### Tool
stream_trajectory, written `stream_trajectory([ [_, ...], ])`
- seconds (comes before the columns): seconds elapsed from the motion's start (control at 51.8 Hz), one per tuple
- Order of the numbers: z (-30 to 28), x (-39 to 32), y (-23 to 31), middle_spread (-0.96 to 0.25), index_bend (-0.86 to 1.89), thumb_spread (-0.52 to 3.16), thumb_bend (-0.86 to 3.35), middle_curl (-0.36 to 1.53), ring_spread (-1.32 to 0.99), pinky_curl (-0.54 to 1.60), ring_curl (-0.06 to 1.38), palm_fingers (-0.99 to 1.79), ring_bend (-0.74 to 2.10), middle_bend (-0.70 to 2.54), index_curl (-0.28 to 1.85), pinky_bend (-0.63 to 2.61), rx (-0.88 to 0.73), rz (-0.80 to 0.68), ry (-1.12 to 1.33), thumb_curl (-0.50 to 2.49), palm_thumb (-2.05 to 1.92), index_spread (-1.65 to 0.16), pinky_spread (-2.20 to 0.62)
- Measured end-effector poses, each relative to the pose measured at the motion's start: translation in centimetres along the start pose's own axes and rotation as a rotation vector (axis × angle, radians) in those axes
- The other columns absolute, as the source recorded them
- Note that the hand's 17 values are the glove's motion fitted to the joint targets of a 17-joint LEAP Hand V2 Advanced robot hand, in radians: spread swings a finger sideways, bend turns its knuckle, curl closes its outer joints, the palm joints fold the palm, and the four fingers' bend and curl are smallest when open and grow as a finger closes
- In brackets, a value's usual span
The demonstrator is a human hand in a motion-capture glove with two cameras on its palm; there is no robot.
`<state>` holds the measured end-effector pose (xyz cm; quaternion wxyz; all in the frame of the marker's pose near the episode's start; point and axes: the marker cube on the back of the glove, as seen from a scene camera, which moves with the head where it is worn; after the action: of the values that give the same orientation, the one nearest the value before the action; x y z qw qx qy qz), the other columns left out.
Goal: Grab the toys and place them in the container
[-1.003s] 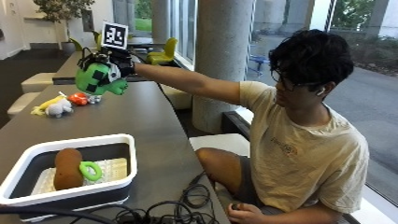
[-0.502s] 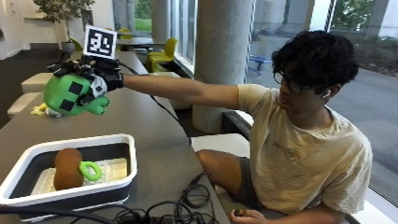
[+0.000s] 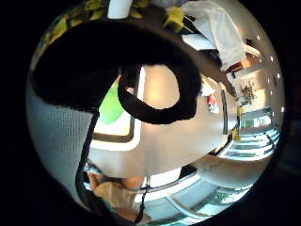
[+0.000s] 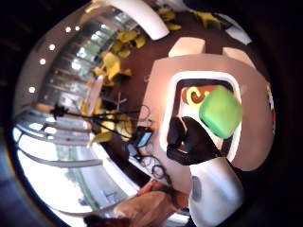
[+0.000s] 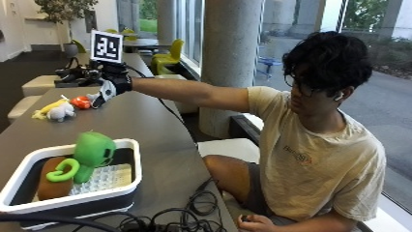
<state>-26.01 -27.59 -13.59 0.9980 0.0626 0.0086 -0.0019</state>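
Observation:
A green block-headed plush toy (image 5: 94, 152) stands in the white container (image 5: 18, 175) at the near end of the table, leaning on a brown toy (image 5: 48, 183) and a green ring (image 5: 62, 170). My gloved right hand (image 5: 108, 88) hangs over the far end of the table with relaxed fingers and holds nothing. It is right beside a small orange toy (image 5: 80, 102) and a yellow and grey plush (image 5: 55, 111). The thumb side palm view shows the green toy (image 4: 220, 111) in the container (image 4: 165, 120) past my dark fingers (image 4: 189, 142).
A bundle of black cables (image 5: 174, 220) lies on the table's near edge beside the container. Benches and yellow chairs (image 5: 164, 53) stand beyond the far end. The person sits at the table's right side, arm stretched across it.
My hand carried the green toy toward the container and let it go; the toy now stands in the container. The hand has moved back to the far end by the remaining toys.

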Motion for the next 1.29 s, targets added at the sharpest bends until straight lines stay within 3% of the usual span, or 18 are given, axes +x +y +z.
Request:
stream_trajectory([
  [0.231,0.1,0.5,1.2,0.01,0.15,1.27,-0.01,0.20,0.09,0.34,0.26,-0.15,0.18,0.11,0.34,1.37,0.017,-0.019,-0.179,0.41,0.41,-0.32,0.05],
  [0.579,-0.7,3.2,3.9,0.00,0.20,1.28,-0.01,0.21,0.08,0.32,0.25,-0.07,0.17,0.16,0.37,1.30,0.003,0.008,-0.107,0.37,0.41,-0.33,0.05],
  [0.733,1.3,4.8,6.8,-0.01,0.20,1.29,-0.02,0.22,0.07,0.32,0.24,-0.05,0.18,0.15,0.39,1.28,-0.059,0.135,-0.078,0.36,0.39,-0.33,0.05],
  [0.868,4.0,6.5,9.0,0.00,0.19,1.35,0.00,0.22,0.07,0.31,0.25,-0.06,0.19,0.14,0.40,1.26,-0.122,0.043,-0.115,0.35,0.39,-0.33,0.05],
  [1.1,7.2,12.2,16.1,0.00,0.19,1.41,-0.01,0.22,0.05,0.30,0.25,-0.11,0.18,0.14,0.41,1.18,-0.185,0.160,-0.072,0.33,0.35,-0.32,0.04],
  [1.157,8.0,12.2,17.5,0.00,0.19,1.42,-0.01,0.22,0.04,0.30,0.25,-0.11,0.18,0.13,0.41,1.16,-0.187,0.203,-0.167,0.32,0.34,-0.32,0.03],
  [1.292,8.4,16.0,21.2,0.00,0.18,1.43,-0.01,0.21,0.04,0.30,0.24,-0.11,0.18,0.12,0.41,1.15,-0.198,0.097,0.001,0.32,0.32,-0.32,0.03],
])
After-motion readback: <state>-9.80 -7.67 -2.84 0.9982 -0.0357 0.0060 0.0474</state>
